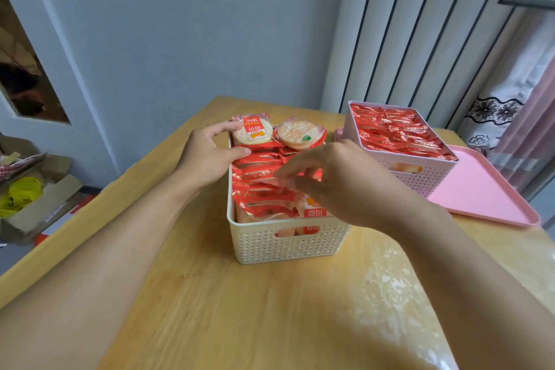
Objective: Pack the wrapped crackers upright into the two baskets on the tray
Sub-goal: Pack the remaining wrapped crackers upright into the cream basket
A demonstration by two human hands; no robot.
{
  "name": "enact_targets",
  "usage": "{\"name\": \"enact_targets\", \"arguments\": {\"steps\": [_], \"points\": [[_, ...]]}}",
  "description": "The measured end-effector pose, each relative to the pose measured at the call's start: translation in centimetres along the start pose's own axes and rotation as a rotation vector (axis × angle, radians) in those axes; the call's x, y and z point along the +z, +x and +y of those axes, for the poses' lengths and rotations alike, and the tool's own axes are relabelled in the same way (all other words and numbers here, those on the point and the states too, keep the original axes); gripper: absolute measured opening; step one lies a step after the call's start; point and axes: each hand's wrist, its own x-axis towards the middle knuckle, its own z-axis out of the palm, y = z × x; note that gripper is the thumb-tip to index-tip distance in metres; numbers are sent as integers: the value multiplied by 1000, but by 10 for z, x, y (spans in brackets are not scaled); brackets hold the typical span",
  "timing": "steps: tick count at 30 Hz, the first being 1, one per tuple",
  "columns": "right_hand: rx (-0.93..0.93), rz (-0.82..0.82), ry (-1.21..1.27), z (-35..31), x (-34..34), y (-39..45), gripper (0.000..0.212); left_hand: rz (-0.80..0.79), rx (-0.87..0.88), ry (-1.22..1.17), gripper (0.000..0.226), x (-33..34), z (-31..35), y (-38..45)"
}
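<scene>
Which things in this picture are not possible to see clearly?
- Head view: the right hand is blurred; its grip on a cracker is unclear.
- The right hand hides the cream basket's right rows.
- The pink basket hides part of the pink tray.

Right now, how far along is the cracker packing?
Pink basket looks full and sits on the pink tray. Cream basket, on the table off the tray, is nearly full. Right hand tucks packets; left hand holds a far-end cracker packet.
</scene>
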Motion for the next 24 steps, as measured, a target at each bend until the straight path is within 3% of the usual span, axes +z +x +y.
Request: {"name": "enact_targets", "arguments": {"steps": [6,14,18,21,24], "points": [[69,133,-34,11,-6,3,22,105,-53,-151,18,-8,-9,6],[144,241,3,16,-3,6,22,237,-32,-285,14,-13,8,5],[260,260,339,13,-8,6,44,301,92,-422,15,-10,36,-2],[322,175,753,6,-12,6,52,175,176,-448,12,6,59,-19],[311,237,990,5,-12,6,43,52,284,-328,13,21,69,-35]]}}
